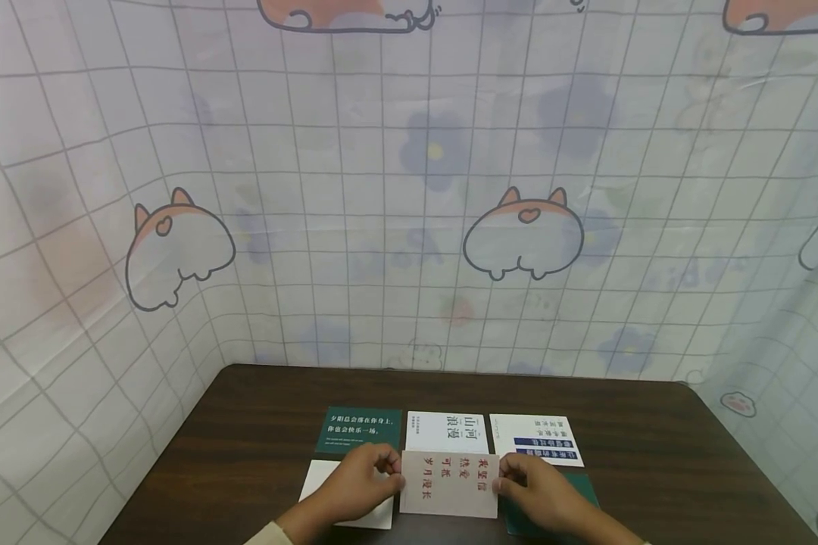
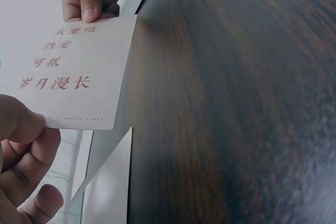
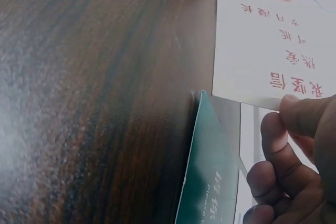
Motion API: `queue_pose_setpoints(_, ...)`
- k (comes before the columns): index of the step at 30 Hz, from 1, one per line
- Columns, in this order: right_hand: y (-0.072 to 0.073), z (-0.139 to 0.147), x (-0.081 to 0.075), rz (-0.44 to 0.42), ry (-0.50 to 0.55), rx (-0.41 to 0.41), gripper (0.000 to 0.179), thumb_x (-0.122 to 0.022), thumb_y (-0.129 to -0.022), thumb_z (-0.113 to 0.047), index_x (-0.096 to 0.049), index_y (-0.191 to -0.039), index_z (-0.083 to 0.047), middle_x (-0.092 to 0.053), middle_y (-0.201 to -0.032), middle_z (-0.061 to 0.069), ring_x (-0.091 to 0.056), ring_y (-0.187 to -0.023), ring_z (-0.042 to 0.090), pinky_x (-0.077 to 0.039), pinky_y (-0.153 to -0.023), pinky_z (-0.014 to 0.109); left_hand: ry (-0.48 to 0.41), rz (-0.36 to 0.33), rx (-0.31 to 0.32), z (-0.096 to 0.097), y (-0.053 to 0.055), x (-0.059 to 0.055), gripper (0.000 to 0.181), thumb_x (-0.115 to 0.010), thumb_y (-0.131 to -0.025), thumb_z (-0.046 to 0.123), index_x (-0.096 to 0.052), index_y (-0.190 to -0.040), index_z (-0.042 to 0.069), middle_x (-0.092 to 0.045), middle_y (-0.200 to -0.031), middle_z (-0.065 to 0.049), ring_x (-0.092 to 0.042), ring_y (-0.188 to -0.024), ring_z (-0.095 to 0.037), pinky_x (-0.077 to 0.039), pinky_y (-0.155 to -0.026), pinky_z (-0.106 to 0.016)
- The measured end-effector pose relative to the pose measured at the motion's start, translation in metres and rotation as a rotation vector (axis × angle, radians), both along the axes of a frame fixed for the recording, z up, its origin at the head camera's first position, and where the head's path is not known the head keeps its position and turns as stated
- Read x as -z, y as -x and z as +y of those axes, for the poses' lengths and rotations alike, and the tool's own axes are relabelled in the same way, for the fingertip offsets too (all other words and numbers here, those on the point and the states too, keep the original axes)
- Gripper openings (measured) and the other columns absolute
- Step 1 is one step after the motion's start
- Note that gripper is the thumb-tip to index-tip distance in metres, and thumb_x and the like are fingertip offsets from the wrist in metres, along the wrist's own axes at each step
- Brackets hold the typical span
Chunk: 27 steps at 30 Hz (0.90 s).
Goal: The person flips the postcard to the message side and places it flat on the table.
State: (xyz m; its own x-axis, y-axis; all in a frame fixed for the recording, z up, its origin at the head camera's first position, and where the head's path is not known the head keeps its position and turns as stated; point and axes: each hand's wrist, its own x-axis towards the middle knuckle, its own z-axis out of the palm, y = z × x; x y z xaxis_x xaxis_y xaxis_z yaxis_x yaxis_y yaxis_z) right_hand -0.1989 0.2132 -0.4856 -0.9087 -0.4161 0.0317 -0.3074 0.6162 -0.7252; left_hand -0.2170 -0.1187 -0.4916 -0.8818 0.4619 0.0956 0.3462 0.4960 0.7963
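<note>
A white card with red characters [image 1: 449,485] is held at its two short ends, a little above the table. My left hand [image 1: 362,484] pinches its left end between thumb and fingers. At the right end, my right hand [image 1: 540,490] pinches it the same way. Beneath my left hand lies a white card [image 1: 366,522], partly hidden. Under my right hand a green card [image 1: 582,487] is mostly covered; white lettering shows on that green card [image 3: 212,182] in the right wrist view.
Behind the hands lie a green card with white text [image 1: 359,430], a white card with dark characters [image 1: 444,431] and a white card with blue bands [image 1: 535,437]. They rest on a dark wooden table [image 1: 245,424], bordered by a patterned curtain [image 1: 382,288].
</note>
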Motion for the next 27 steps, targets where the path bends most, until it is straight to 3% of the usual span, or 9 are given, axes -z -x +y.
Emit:
queue_pose_setpoints(10, -0.0023, 0.0006, -0.0018, 0.020, 0.023, 0.009, 0.013, -0.067, -0.100, -0.027, -0.065, -0.091, -0.018, -0.065, -0.090, -0.010, -0.057, -0.085, 0.010, -0.044, -0.071, 0.031, -0.010, 0.028, 0.036, -0.0009, 0.0017, 0.0025, 0.010, -0.070, -0.096, 0.020, -0.065, -0.087, 0.020, -0.066, -0.092, 0.014, -0.059, -0.092, -0.008, -0.048, -0.084, -0.039)
queue_pose_setpoints(18, -0.0034, 0.0022, -0.0015, 0.010, 0.040, -0.009, 0.013, -0.068, -0.100, -0.025, -0.067, -0.090, -0.017, -0.068, -0.086, -0.012, -0.061, -0.086, 0.008, -0.045, -0.072, 0.030, -0.020, 0.036, 0.021, -0.0020, -0.0016, 0.0036, 0.008, -0.069, -0.097, 0.023, -0.066, -0.090, 0.021, -0.064, -0.087, 0.015, -0.059, -0.091, -0.007, -0.043, -0.092, -0.052)
queue_pose_setpoints(27, -0.0050, 0.0042, -0.0015, 0.041, 0.073, -0.038, 0.008, -0.070, -0.098, -0.024, -0.071, -0.092, -0.021, -0.069, -0.085, -0.010, -0.064, -0.086, 0.005, -0.050, -0.077, 0.031, -0.048, 0.041, 0.036, -0.0043, -0.0049, 0.0035, 0.006, -0.070, -0.097, 0.021, -0.068, -0.092, 0.020, -0.064, -0.089, 0.014, -0.059, -0.094, -0.008, -0.044, -0.094, -0.054)
